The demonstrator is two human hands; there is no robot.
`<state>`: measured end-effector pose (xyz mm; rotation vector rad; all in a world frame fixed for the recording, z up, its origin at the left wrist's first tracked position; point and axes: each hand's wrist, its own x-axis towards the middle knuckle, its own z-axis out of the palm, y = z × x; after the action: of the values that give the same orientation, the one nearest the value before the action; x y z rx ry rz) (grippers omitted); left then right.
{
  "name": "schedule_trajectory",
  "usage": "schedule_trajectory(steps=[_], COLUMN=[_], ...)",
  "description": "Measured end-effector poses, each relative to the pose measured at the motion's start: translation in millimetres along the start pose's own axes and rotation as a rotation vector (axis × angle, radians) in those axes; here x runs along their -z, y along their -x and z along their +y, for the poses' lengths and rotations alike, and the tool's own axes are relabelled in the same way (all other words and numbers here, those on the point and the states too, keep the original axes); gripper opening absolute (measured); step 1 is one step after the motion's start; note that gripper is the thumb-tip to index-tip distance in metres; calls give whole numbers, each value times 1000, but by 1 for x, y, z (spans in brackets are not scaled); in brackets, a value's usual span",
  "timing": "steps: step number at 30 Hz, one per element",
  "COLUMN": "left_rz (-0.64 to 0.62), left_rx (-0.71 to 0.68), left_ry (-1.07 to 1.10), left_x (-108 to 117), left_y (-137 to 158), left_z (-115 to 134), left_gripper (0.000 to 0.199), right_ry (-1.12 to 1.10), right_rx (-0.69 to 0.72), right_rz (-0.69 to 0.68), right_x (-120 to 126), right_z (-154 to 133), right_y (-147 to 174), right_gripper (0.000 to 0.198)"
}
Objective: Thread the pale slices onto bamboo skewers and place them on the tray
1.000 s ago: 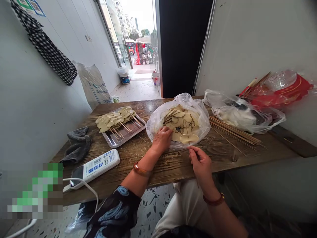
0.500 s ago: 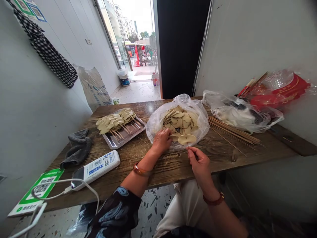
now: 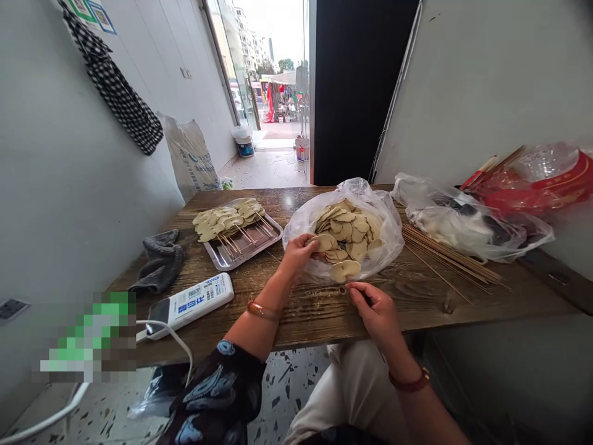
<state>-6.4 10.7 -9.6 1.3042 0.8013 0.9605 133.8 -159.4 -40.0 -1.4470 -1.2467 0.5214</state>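
Note:
My left hand (image 3: pixel 298 252) pinches a pale potato slice (image 3: pixel 325 243) at the near left rim of a clear plastic bag (image 3: pixel 296 225). The open bag holds a heap of such slices (image 3: pixel 349 224). Just in front of the bag, my right hand (image 3: pixel 374 306) is closed on a thin wooden skewer, mostly hidden by the fingers. One threaded slice (image 3: pixel 345 271) sits at the skewer's far end, close to the bag's near edge. Left of the bag, a metal tray (image 3: pixel 217 262) carries finished-looking rows of skewered slices (image 3: pixel 229 217), their sticks pointing toward me.
Loose bamboo skewers (image 3: pixel 451 262) lie right of the bag, beside another plastic bag (image 3: pixel 482 228) and red packaging (image 3: pixel 556 185). At the left are a grey cloth (image 3: pixel 162 262), a white payment device (image 3: pixel 197 303) and its cable (image 3: pixel 178 343). The wooden table's (image 3: pixel 315 321) front edge is near my knees.
My left hand has lifted from the slices in the bag and now pinches one slice raised at the rim. My right hand's skewered slice sits slightly lower and tilted. The view has shifted left.

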Motion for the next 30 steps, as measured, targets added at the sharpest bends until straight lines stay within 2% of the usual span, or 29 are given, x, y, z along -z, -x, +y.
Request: schedule_trajectory(steps=[4, 15, 30], left_rz=[29, 55, 54], left_rx=[5, -51, -100], left_ry=[116, 82, 10], left_x=[0, -1, -4], left_y=[3, 4, 5], left_z=[6, 10, 9], left_gripper=[31, 28, 27], right_ry=[15, 95, 98], right_rx=[19, 75, 63], right_rz=[-36, -67, -28], right_x=[-1, -2, -4], right_z=[3, 1, 0], right_y=[-2, -1, -2], right_gripper=[22, 23, 21])
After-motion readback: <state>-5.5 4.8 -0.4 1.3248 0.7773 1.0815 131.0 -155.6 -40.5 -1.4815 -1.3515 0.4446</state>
